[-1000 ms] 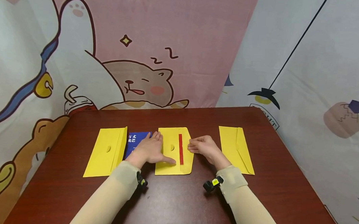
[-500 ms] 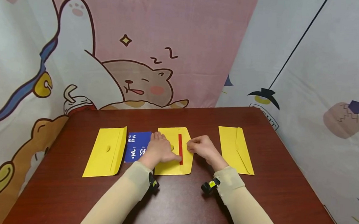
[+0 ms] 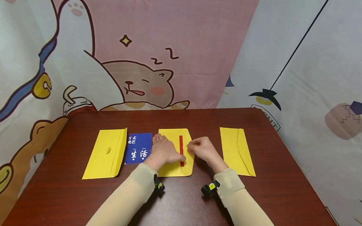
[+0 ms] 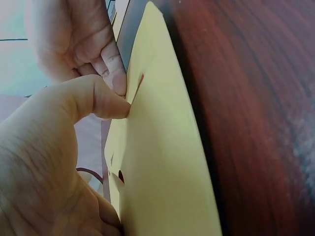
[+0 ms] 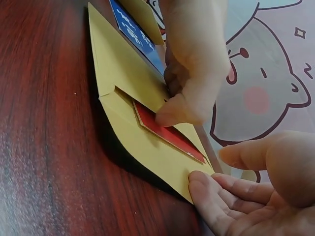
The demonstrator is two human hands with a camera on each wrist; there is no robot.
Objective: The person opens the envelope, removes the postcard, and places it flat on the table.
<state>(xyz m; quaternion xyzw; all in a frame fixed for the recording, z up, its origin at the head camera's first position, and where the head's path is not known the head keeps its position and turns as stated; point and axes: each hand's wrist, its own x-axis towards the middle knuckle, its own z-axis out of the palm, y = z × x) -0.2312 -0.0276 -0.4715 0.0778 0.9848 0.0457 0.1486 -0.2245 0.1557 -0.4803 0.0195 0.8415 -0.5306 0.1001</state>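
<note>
A yellow envelope [image 3: 171, 169] lies flat mid-table, its flap toward the right. From its mouth shows the red edge of a card-like piece [image 5: 170, 135]; the rest is hidden inside. My left hand [image 3: 164, 153] rests over the envelope with fingers extended, its thumb [image 5: 184, 113] against the red piece at the mouth. At the flap's edge my right hand [image 3: 205, 151] holds the paper with curled fingers, though the exact grip is partly hidden. Just left of the envelope is a blue card [image 3: 138, 147] with white writing.
Another yellow envelope [image 3: 103, 156] lies at the left, beside the blue card. A third yellow envelope [image 3: 237, 151] is at the right, past my right hand. All rest on a dark red-brown table [image 3: 176, 208] with printed cloth [image 3: 185, 24] behind.
My left hand has slid right, off the blue card, and its thumb has come to the red piece. My right fingers have curled in slightly at the flap.
</note>
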